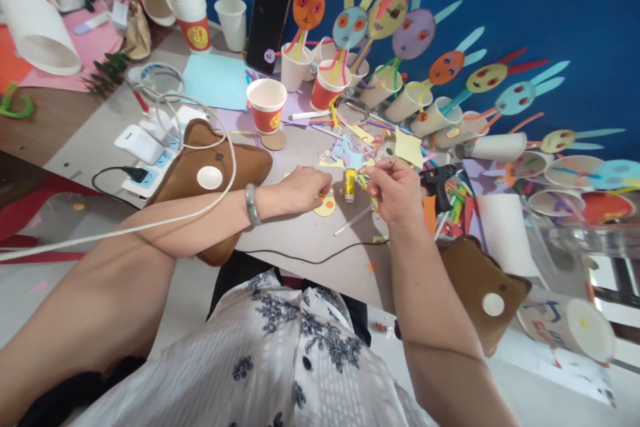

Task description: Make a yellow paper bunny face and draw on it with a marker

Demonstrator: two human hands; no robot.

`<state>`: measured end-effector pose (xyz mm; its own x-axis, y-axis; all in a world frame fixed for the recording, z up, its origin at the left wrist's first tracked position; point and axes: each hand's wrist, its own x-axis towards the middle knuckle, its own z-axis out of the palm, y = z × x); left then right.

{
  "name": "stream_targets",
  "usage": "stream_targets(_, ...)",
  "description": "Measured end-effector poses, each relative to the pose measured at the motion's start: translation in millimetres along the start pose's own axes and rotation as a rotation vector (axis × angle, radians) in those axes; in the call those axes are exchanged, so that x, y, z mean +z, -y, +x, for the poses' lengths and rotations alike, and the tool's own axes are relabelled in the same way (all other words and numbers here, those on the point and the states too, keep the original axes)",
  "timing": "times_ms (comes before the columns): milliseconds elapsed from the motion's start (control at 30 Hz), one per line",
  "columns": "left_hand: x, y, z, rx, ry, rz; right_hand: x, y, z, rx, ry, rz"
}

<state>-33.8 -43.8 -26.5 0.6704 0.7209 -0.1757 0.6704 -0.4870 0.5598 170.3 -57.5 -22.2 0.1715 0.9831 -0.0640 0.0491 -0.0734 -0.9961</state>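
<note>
Yellow paper face [324, 209] on the counter [290, 230], orange spot [329, 205] on, earless as far as we see; our left grip [306, 188] rests at its edge, closed or not we can't tell. Our right grip [395, 188] seems pinched on a tiny scrap [363, 180] beside the glue stick [349, 185]. Beyond, rabbit puppets [309, 7] in paper cups [295, 70] look finished.

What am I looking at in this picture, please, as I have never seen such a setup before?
There is no machine here: one person works with two bare hands, and this single picture comes from a camera worn on the head, looking forward and down. On the table, the left hand rests at a yellow paper disc. The right hand seems to pinch a small piece, too unclear to name. Between them is a yellow tube. Paper rabbit faces rise from paper cups along the back.
</note>
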Motion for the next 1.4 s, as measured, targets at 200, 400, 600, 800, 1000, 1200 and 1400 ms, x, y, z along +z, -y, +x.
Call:
stream_targets(200, 3.2, 0, -3, -0.025, -0.036, -0.208, 1, -9, 0, 0.019, 0.040, -0.002)
stream_targets(400, 2.4, 1, 3, 0.005, -0.060, -0.764, -2, -9, -3, 0.085, 0.061, 0.080)
stream_targets(600, -3.0, -3, 2, -0.009, -0.052, -1.180, 2, -6, -8, 0.105, 0.070, 0.133)
stream_targets(800, -2.2, -2, 1, -0.017, -0.074, -1.250, 6, -2, -14, 0.111, 0.078, 0.106)
stream_targets(1000, -3.0, -1, 1, -0.042, -0.091, -1.244, 6, 0, -18, 0.130, 0.054, 0.150)
stream_targets(1200, -2.0, -3, 1, -0.027, -0.112, -1.195, 5, -1, -19, 0.105, 0.004, 0.081)
stream_targets(1400, -2.4, -5, -1, -0.031, -0.113, -1.192, 10, 1, -23, 0.073, -0.027, 0.056)
